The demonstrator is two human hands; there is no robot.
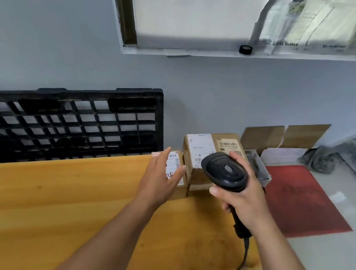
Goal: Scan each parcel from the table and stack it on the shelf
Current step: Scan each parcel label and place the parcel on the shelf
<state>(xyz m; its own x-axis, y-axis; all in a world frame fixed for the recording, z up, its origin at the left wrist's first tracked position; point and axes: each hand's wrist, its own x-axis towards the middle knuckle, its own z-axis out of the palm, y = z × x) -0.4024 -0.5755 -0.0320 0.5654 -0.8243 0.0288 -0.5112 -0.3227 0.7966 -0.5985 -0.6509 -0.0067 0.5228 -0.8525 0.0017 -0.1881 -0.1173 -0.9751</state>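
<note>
Meanwhile, my right hand (243, 199) grips the black barcode scanner (223, 172) by its handle, just in front of the larger cardboard parcel (202, 148). My left hand (161, 177), fingers straight and spread, stretches over the small labelled parcel (175, 162) beside it, at the far edge of the yellow table (56, 199).

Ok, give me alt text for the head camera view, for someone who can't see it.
A person's right hand grips a black barcode scanner over a wooden table while the open left hand reaches for a small labelled parcel beside a bigger parcel. A white shelf is on the wall above, a black pallet behind the table.
</note>
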